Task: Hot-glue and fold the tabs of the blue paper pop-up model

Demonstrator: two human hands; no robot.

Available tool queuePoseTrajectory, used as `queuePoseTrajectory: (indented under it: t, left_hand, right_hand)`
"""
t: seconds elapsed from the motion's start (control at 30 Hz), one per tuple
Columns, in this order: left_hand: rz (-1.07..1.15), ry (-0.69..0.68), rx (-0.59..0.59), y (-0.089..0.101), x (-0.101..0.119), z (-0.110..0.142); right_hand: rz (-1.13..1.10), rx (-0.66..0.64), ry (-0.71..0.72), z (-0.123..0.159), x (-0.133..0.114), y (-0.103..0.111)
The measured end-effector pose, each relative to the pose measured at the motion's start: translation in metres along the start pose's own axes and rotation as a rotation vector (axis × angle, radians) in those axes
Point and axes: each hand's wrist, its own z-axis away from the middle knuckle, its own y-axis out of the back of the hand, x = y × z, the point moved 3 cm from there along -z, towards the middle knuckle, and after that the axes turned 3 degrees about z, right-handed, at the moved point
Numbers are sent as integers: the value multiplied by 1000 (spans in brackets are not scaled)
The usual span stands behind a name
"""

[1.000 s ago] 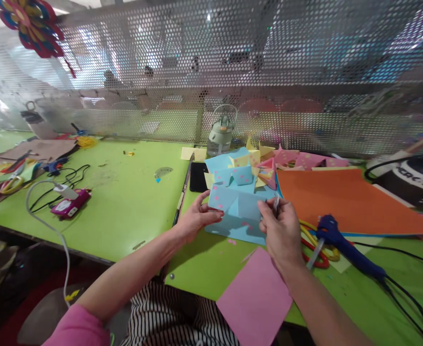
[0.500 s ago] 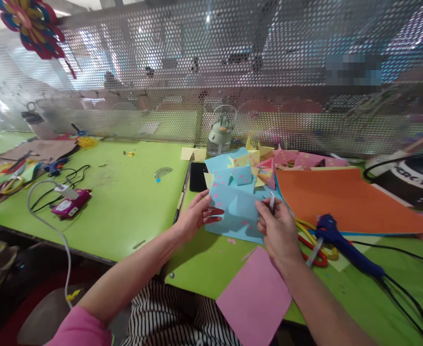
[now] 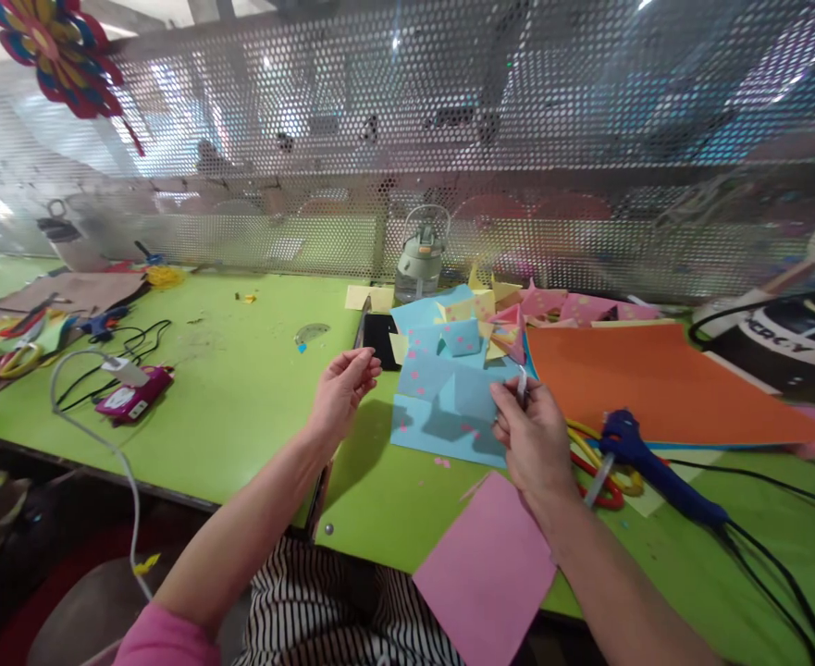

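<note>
My right hand (image 3: pixel 532 439) rests closed on the right edge of a light blue folded paper with pink dots (image 3: pixel 441 407) and pinches a thin white stick (image 3: pixel 522 381) between its fingers. My left hand (image 3: pixel 341 390) hovers just left of the blue paper, off it, with fingers loosely curled and nothing visible in them. Behind the blue paper lies a pile of folded blue, yellow and pink paper pieces (image 3: pixel 487 319).
A pink sheet (image 3: pixel 487 564) lies at the near table edge. An orange sheet (image 3: pixel 649 379), a blue glue gun (image 3: pixel 649 462) with black cables and red-yellow scissors (image 3: pixel 605 472) lie to the right. A black phone (image 3: pixel 379 338) and a green bottle (image 3: pixel 421 250) stand behind. Cables and a pink device (image 3: pixel 133 393) lie left.
My left hand has let go of the blue paper and drawn back to the left, lifted off the table. My right hand stays on the paper's right edge.
</note>
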Motion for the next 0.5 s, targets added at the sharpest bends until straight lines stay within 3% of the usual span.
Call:
queuePoseTrajectory:
  t: [0.3,0.4,0.5]
  left_hand:
    - [-50,33,-28,10,1,-11]
    - [-162,156,-144,8,-6,-10]
    - [-308,330,-351,3,-12,2]
  right_hand:
    - [-4,13,14,-2,0,2]
    - [-3,18,24,-4,-2,3]
    - [7,19,49,-4,-4,4]
